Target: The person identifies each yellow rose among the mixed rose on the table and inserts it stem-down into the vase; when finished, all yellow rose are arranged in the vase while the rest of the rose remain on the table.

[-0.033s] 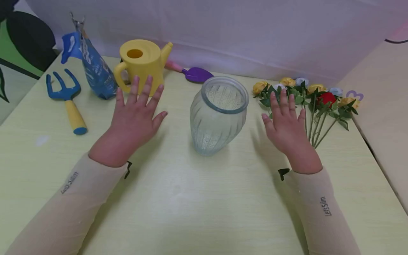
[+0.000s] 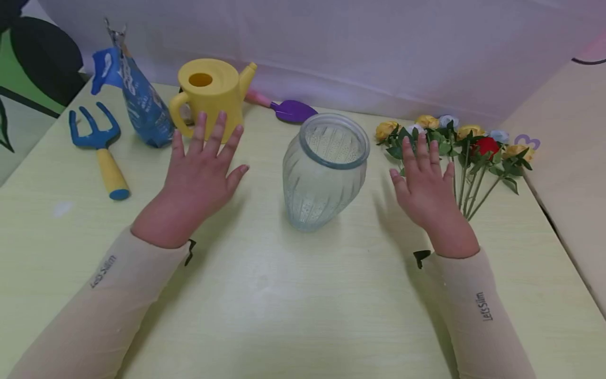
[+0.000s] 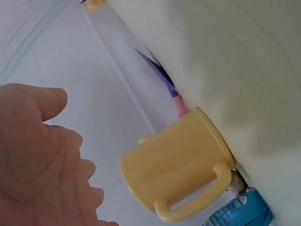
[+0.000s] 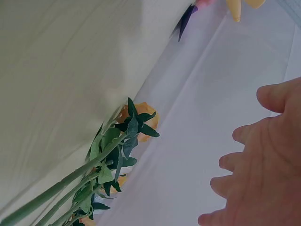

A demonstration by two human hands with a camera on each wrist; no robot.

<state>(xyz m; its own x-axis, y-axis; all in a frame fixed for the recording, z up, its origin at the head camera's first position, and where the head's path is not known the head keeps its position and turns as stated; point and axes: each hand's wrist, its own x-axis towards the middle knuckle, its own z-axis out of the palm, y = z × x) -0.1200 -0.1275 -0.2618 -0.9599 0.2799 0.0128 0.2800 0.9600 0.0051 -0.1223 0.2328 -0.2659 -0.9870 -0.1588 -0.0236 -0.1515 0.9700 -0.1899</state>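
My left hand (image 2: 199,176), fingers straight and spread, hovers palm down over the table in front of the yellow watering can (image 2: 208,79). The left wrist view shows its palm apart from the watering can (image 3: 178,162). On the other side, my right hand (image 2: 426,195) is held the same way, just left of a bunch of flowers (image 2: 485,147) with yellow, red and pale blue heads. Its fingertips overlap some leaves in the head view, but the right wrist view shows a gap to the flowers (image 4: 113,155). Upright between both hands stands a ribbed glass vase (image 2: 324,179). Neither hand holds anything.
At the far left lie a blue hand fork (image 2: 97,138) with a yellow handle and a standing blue bag (image 2: 144,105). Behind the vase is a purple trowel (image 2: 294,111) with a pink handle. A pale cloth wall (image 2: 331,47) closes off the table's back edge.
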